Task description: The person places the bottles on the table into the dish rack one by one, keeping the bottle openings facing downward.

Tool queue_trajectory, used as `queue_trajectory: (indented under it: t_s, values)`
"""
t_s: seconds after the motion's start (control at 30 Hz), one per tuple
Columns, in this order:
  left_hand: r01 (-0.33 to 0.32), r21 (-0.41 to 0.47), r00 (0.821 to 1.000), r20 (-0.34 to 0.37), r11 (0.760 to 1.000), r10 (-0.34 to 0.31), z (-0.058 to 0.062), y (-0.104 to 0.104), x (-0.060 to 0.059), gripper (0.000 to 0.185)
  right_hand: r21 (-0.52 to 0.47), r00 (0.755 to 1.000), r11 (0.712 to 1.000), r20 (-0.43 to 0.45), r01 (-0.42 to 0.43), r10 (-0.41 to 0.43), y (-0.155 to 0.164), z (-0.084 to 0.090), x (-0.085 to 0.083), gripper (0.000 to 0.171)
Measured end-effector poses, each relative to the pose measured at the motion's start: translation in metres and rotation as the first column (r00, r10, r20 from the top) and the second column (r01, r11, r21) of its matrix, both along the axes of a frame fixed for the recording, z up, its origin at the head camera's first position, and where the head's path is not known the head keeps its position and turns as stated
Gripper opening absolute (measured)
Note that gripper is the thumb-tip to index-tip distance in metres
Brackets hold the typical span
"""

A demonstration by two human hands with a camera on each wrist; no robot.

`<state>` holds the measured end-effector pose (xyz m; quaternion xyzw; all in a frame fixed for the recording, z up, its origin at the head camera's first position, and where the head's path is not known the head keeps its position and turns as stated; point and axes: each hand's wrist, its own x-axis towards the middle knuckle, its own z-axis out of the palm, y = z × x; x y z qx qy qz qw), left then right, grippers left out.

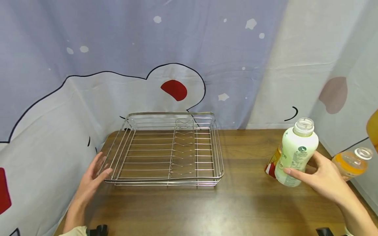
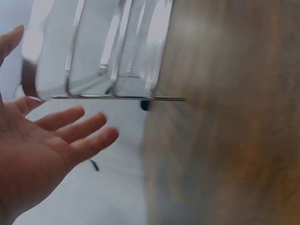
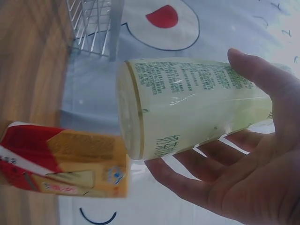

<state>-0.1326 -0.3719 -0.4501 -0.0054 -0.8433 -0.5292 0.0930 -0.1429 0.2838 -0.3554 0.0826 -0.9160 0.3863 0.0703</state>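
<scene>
My right hand (image 1: 327, 177) grips a pale green bottle (image 1: 296, 154) with a clear, capless neck, thumb on one side and fingers on the other. The bottle is slightly tilted, and its base shows off the table in the right wrist view. Behind it, a red and yellow box (image 3: 70, 159) stands on the table, mostly hidden in the head view. At the left front corner of the metal wire dish rack (image 1: 168, 178) is my left hand (image 1: 90, 180), its fingers spread. In the left wrist view the fingers (image 2: 89, 129) lie beside the rack's wires; firm contact cannot be told.
A clear bottle with an orange band (image 1: 351, 164) stands right of my right hand. Part of a yellow-orange object (image 1: 373, 127) shows at the right edge. The brown wooden table (image 1: 183, 209) is bordered by patterned cloth (image 1: 236, 65) at the back and sides.
</scene>
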Motion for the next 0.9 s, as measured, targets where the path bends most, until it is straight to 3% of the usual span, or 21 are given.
queue_trajectory:
  t_s: [0.13, 0.23, 0.47, 0.7, 0.9]
  values:
    - [-0.071, -0.109, 0.992, -0.113, 0.992, 0.059, 0.015, 0.006, 0.001, 0.079, 0.053, 1.000, 0.999, 0.000, -0.008, 0.008, -0.009, 0.011, -0.004, 0.069]
    - [-0.099, -0.141, 0.982, -0.173, 0.985, 0.074, 0.027, 0.012, 0.001, 0.082, 0.075, 1.000, 0.997, -0.015, -0.023, 0.024, -0.017, 0.018, -0.007, 0.067]
    - [-0.087, -0.178, 0.956, -0.291, 0.980, 0.032, 0.048, 0.032, -0.003, 0.084, 0.107, 0.995, 0.993, -0.076, -0.058, 0.066, -0.034, 0.026, -0.014, 0.067]
    - [-0.001, -0.185, 0.962, -0.270, 0.983, -0.050, 0.052, 0.052, -0.014, 0.087, 0.223, 0.983, 0.974, -0.168, -0.040, 0.079, -0.050, 0.034, -0.022, 0.058]
    - [0.048, -0.184, 0.961, -0.260, 0.982, -0.096, 0.054, 0.072, -0.023, 0.088, 0.269, 0.975, 0.960, -0.179, -0.081, 0.133, -0.058, 0.035, -0.029, 0.063]
